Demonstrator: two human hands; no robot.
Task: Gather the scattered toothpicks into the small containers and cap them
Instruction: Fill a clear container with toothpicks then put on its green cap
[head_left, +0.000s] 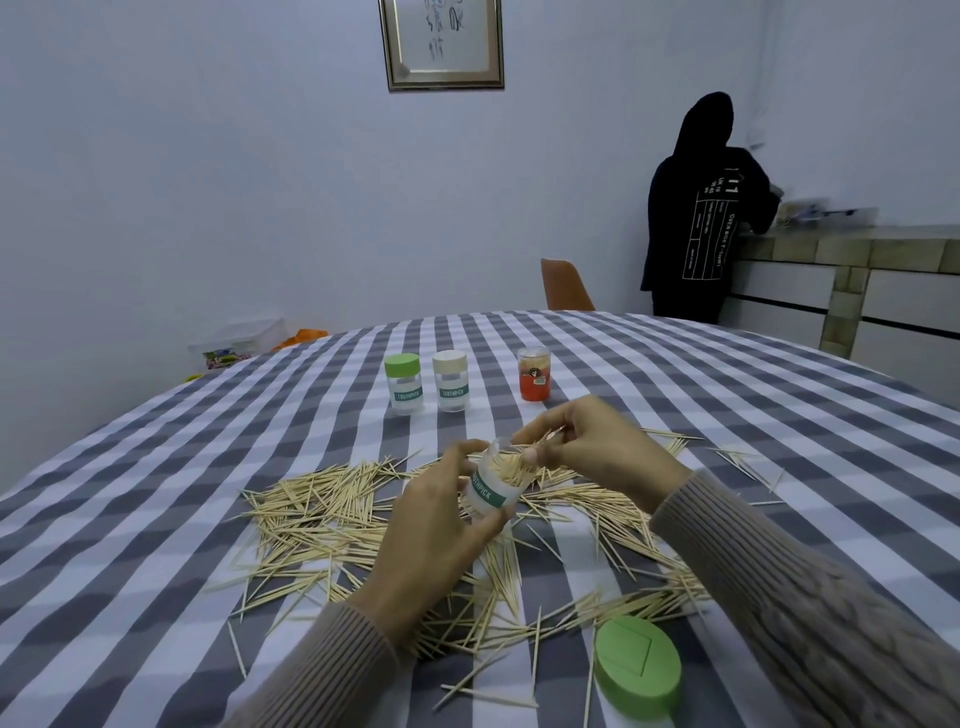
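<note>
A clear, uncapped toothpick container (491, 491) with a green label is being gripped in the middle of the frame by the left hand (441, 525), whose fingers and thumb are being curled round its body. It is being held tilted, with its open mouth turned toward the upper right, and pale toothpicks are being seen inside it. A small bundle of toothpicks (540, 441) is being pinched at that mouth by the right hand (587, 441), with the fingers bent in toward the thumb; the bundle's lower ends are being lost from sight at the container's opening.

The scattered toothpicks (322, 514) are being left spread in a wide loose heap across the checked tablecloth (156, 467), under and around both hands, from the left of centre to the lower right of the frame. A loose green cap (638, 661) is being shown lying on the cloth at the lower right, among the nearest toothpicks.

Toward the upper middle, three more containers are being shown standing upright and capped: a green-capped container (403, 383), a cream-capped container (451, 381) just beside it, and an orange container (535, 374) farther right.

At the upper right, a person in a dark hooded top (696, 218) is being seen standing at a counter (857, 244), behind an orange chair (563, 286). A framed picture (442, 41) is being shown on the wall at the top.
</note>
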